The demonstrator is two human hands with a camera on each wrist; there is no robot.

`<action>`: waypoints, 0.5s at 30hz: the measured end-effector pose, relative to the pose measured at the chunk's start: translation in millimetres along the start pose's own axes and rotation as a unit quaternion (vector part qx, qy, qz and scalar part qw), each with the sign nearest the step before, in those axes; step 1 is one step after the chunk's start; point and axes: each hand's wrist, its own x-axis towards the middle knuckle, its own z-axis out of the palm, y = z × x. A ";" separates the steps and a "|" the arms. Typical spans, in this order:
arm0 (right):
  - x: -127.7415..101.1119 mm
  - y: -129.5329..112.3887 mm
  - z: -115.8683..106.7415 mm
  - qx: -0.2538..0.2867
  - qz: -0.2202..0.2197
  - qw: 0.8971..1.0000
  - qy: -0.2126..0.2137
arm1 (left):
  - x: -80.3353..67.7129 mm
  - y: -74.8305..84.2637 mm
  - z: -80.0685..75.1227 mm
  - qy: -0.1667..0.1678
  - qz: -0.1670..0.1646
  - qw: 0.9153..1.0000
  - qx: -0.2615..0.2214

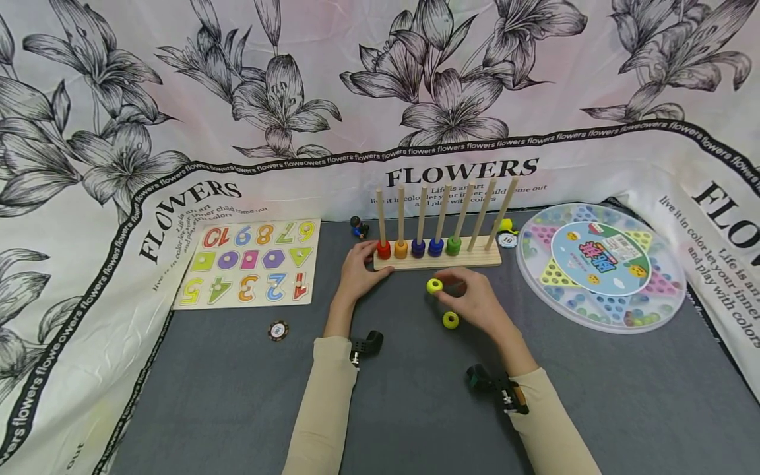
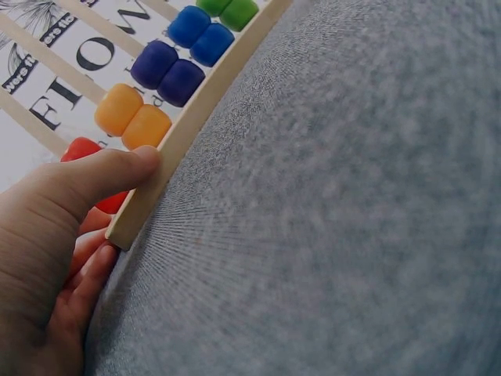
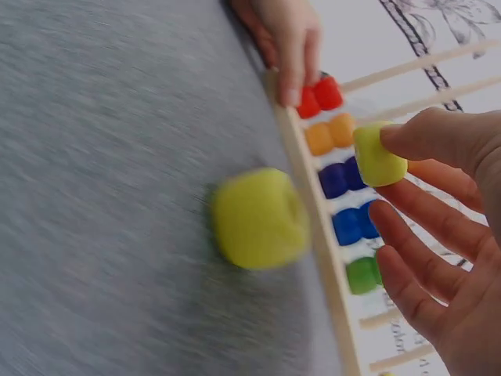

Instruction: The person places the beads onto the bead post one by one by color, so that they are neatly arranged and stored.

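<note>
A wooden peg rack point(image 1: 439, 262) with a row of upright pegs stands at the back of the table. Stacked pairs of beads sit low on its pegs: red, orange point(image 2: 145, 128), dark blue point(image 2: 182, 83), blue and green. My left hand point(image 1: 358, 272) grips the rack's left end, thumb on the front edge and fingers behind by the red beads point(image 1: 383, 250). In front of the rack, my right hand point(image 1: 474, 298) pinches a yellow bead point(image 3: 379, 160) between thumb and forefinger, its other fingers spread. Another yellow bead point(image 3: 254, 221) lies on the cloth below that hand.
To the left lies a number-and-shape puzzle board point(image 1: 252, 264), with a round chip point(image 1: 278, 330) in front of it. A small dark figure point(image 1: 359, 228) stands behind my left hand. Right of the rack are a yellow toy point(image 1: 506, 225) and a round game board point(image 1: 537, 277).
</note>
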 end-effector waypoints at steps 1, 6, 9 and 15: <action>1.2 -0.3 -3.9 -0.002 -0.001 1.000 0.007 | 0.0 0.3 -0.1 0.000 0.000 1.000 -0.001; 8.1 -3.1 -25.0 -0.010 -0.001 0.999 0.048 | -0.1 0.2 -0.5 -0.002 0.003 1.000 -0.002; 12.8 -7.6 -38.5 -0.015 0.000 0.997 0.073 | 0.1 -0.3 -0.6 -0.004 0.003 1.000 0.001; 22.3 -17.3 -66.3 -0.036 -0.013 0.992 0.118 | 0.6 0.7 -0.6 -0.006 0.001 1.000 0.004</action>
